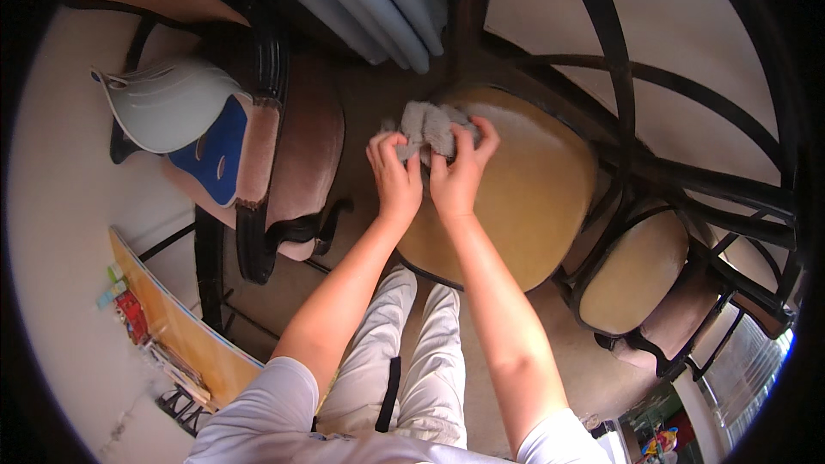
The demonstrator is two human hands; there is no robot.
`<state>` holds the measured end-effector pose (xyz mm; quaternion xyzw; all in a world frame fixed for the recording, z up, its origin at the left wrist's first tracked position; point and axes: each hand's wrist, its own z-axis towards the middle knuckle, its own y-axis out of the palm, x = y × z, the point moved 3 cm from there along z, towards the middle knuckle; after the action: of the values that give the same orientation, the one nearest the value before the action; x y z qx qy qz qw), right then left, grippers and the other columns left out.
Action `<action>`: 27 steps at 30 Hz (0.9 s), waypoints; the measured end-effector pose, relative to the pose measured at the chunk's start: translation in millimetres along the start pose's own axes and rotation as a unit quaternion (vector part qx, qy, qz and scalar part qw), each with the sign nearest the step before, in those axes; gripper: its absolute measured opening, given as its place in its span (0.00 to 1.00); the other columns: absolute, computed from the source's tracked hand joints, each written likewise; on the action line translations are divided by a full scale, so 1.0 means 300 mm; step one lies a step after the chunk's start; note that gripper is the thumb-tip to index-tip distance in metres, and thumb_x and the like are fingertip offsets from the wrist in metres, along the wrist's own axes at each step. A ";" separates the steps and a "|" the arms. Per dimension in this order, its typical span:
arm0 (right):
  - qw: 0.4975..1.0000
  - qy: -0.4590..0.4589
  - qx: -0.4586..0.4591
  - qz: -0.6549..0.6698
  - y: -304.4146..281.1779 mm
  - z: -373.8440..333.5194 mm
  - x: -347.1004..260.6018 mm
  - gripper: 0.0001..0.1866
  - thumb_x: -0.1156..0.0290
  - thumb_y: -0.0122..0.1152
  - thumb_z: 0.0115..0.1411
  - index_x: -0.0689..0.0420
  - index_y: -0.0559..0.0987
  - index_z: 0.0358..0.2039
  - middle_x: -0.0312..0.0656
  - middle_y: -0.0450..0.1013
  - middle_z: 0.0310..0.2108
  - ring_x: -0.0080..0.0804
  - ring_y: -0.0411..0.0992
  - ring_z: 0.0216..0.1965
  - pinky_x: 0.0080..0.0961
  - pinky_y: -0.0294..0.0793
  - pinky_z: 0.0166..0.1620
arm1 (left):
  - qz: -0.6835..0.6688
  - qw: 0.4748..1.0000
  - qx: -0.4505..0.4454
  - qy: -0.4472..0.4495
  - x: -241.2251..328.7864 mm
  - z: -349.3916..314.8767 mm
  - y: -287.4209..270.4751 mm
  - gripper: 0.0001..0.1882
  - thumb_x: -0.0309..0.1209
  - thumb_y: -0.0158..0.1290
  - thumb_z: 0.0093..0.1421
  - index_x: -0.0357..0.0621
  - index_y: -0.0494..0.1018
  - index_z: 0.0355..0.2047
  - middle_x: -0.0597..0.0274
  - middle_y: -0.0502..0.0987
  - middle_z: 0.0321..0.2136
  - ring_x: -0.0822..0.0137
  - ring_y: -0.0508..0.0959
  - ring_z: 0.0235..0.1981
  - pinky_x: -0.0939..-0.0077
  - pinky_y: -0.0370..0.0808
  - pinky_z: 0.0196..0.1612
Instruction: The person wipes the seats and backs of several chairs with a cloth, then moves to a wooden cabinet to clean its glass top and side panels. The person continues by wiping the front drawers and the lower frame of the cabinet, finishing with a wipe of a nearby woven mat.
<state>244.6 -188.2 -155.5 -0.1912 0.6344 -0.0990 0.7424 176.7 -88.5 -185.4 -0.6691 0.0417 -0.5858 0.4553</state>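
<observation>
A crumpled grey cloth (428,127) is bunched between my two hands, above the far left edge of a tan padded chair seat (524,180). My left hand (397,174) pinches the cloth's left side, its fingers closed on it. On the other side my right hand (461,167) grips it with curled fingers and thumb. Part of the cloth is hidden behind my fingers. Whether the cloth touches the seat, I cannot tell.
At left stands a dark wooden chair with a pink cushion (309,137), a white hard hat-like shell (176,103) and a blue flat piece (215,155) on it. Blue-grey curtain (369,0) hangs at the back. Another tan-seated chair (634,275) is at right; a wooden table (180,318) lies lower left.
</observation>
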 end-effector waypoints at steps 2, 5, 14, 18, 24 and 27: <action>0.992 0.002 0.122 -0.007 -0.013 0.078 -0.081 0.21 0.81 0.59 0.49 0.64 0.69 0.45 0.58 0.55 0.56 0.57 0.56 0.57 0.42 0.57 0.59 | -0.036 0.995 0.060 0.069 0.108 0.148 -0.035 0.23 0.23 0.56 0.53 0.38 0.62 0.48 0.45 0.61 0.51 0.43 0.63 0.53 0.54 0.61 0.56; 0.966 0.070 0.242 0.053 -0.009 0.230 -0.063 0.23 0.82 0.58 0.49 0.66 0.65 0.48 0.56 0.55 0.56 0.52 0.57 0.57 0.37 0.60 0.58 | -0.097 0.989 0.037 0.108 0.224 0.344 -0.012 0.24 0.21 0.57 0.52 0.37 0.62 0.48 0.43 0.62 0.49 0.44 0.65 0.52 0.62 0.64 0.54; 0.998 0.050 0.029 0.025 0.151 0.108 0.044 0.20 0.86 0.50 0.44 0.61 0.74 0.41 0.52 0.71 0.40 0.56 0.69 0.45 0.36 0.69 0.49 | 0.055 0.992 -0.094 -0.062 -0.037 0.155 0.005 0.18 0.22 0.52 0.51 0.38 0.63 0.43 0.49 0.70 0.44 0.42 0.72 0.44 0.54 0.71 0.43; 0.985 -0.005 -0.146 -0.096 0.097 0.062 -0.013 0.17 0.84 0.54 0.45 0.60 0.75 0.38 0.51 0.72 0.40 0.54 0.71 0.42 0.37 0.71 0.45 | 0.133 0.954 -0.244 -0.115 -0.082 0.111 -0.076 0.25 0.24 0.55 0.52 0.38 0.63 0.51 0.42 0.71 0.47 0.39 0.71 0.47 0.56 0.71 0.46; 0.999 0.010 -0.004 0.050 -0.188 0.121 -0.343 0.19 0.84 0.63 0.43 0.64 0.75 0.39 0.47 0.69 0.42 0.45 0.70 0.44 0.33 0.71 0.46 | -0.082 0.982 -0.155 -0.073 0.252 0.165 -0.360 0.22 0.26 0.56 0.55 0.41 0.62 0.49 0.47 0.73 0.42 0.46 0.74 0.44 0.63 0.71 0.47; 0.987 -0.129 0.041 0.090 -0.330 0.268 -0.704 0.21 0.86 0.59 0.43 0.61 0.76 0.41 0.47 0.66 0.46 0.48 0.70 0.47 0.34 0.71 0.49 | -0.123 0.991 0.008 0.046 0.578 0.284 -0.544 0.19 0.22 0.52 0.57 0.39 0.62 0.49 0.48 0.71 0.44 0.53 0.72 0.47 0.67 0.67 0.51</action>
<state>295.9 -183.1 85.7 -0.1135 0.5435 -0.0321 0.8311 222.6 -47.9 59.9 -0.6381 -0.0250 -0.6677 0.3827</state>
